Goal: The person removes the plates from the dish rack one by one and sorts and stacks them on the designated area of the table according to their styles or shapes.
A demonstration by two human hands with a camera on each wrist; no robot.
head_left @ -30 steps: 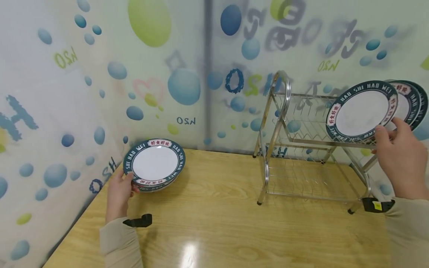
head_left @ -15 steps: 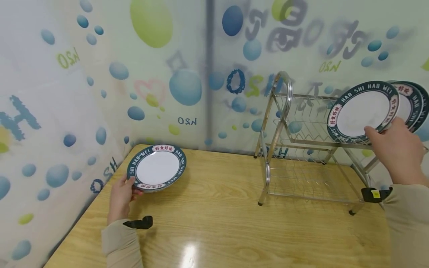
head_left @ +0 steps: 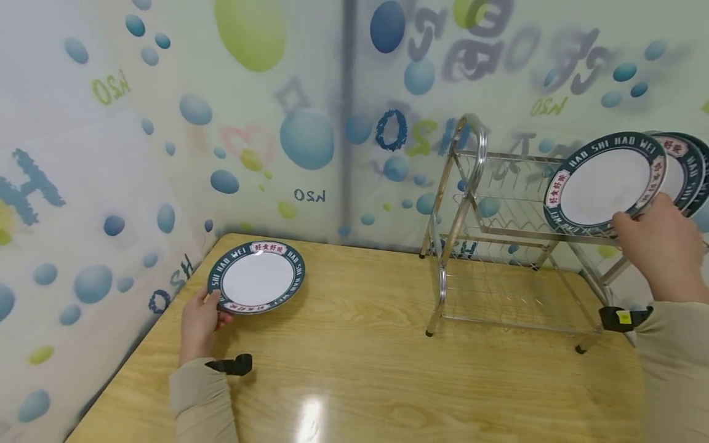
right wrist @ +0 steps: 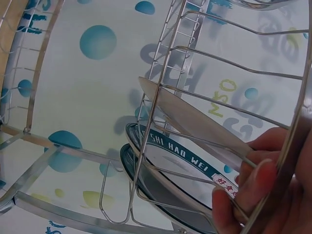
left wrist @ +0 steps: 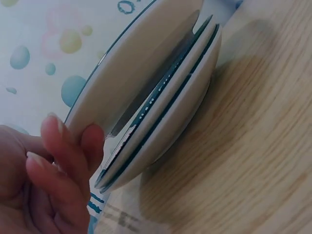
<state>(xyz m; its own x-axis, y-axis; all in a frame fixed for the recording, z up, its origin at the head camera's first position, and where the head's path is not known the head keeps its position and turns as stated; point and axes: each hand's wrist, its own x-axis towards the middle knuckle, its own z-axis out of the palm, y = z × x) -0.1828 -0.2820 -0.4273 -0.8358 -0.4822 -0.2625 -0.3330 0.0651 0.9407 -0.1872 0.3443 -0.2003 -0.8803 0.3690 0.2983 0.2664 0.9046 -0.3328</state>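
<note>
On the left of the table, my left hand (head_left: 200,323) pinches the near-left rim of a white plate (head_left: 257,278) with a dark green lettered border. In the left wrist view this plate (left wrist: 141,63) is raised at an angle over two stacked plates (left wrist: 168,117) that rest on the table; from the head they are hidden under it. At the right, my right hand (head_left: 661,246) holds the lower right rim of a matching plate (head_left: 604,184), which stands tilted in the upper tier of a metal dish rack (head_left: 471,203). Other matching plates (head_left: 684,166) stand just right of it.
The rack's lower wire tier (head_left: 498,295) carries no plates in view. Wooden tabletop (head_left: 343,344) lies between the hands. Behind and to the left rise walls (head_left: 310,74) printed with bubbles and letters.
The left plate has shifted slightly and its near rim now covers the plate rims that showed below it. My right thumb has moved a little along its plate, which stays in the rack.
</note>
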